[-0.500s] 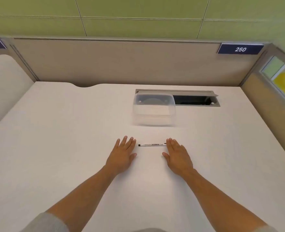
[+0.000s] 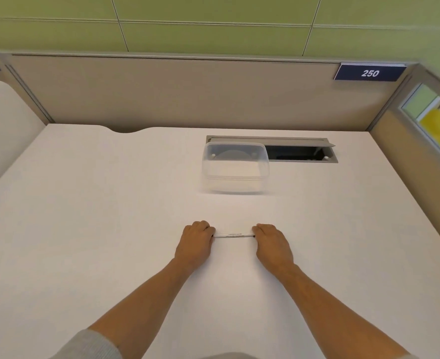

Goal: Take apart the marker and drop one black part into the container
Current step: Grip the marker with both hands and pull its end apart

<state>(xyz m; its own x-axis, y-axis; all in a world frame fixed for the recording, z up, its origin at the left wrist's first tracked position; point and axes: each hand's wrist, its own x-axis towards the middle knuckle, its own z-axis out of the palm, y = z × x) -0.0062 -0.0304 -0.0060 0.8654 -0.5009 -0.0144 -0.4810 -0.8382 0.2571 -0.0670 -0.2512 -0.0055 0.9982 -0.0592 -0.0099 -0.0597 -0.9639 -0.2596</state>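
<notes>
Head view. The step in hand is the first: getting a grip on the marker (image 2: pixel 233 235) so it can be pulled apart. No part is off yet, and the container (image 2: pixel 235 168) holds nothing that can be seen.

The marker lies crosswise on the white counter (image 2: pixel 84 216), near the person and well short of the clear plastic container, which stands farther off beside an open cable hatch (image 2: pixel 301 153).

Left hand (image 2: pixel 194 242): fingers curled in, closed over the marker's left end, knuckles up. Right hand (image 2: pixel 272 242): likewise curled, closed over the right end. Only the white barrel between them shows; both black ends are covered, so it cannot be told which is the cap. Whether the marker is lifted clear of the counter or resting on it cannot be told either.

Judgement: the next move calls for a straight pull apart along the barrel, both grips firm, then carrying one freed black part forward and releasing it above the container's open top.
</notes>
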